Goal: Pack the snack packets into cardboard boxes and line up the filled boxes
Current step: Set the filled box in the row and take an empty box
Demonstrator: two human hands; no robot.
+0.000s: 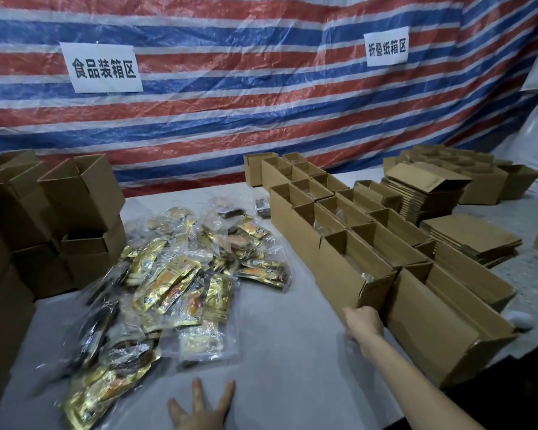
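Along the table's (277,361) right side, your right hand (364,321) meets the near end of an open cardboard box (351,268); whether it grips, I cannot tell. Your left hand (201,408) is spread. Snack packets (174,287) lie heaped to the left. You seem to be aligning: next, square it against the neighbouring box (441,321).

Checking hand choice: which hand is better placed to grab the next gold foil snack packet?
Left. The open left hand is beside the gold foil snack packets; the right hand touches a brown cardboard box.
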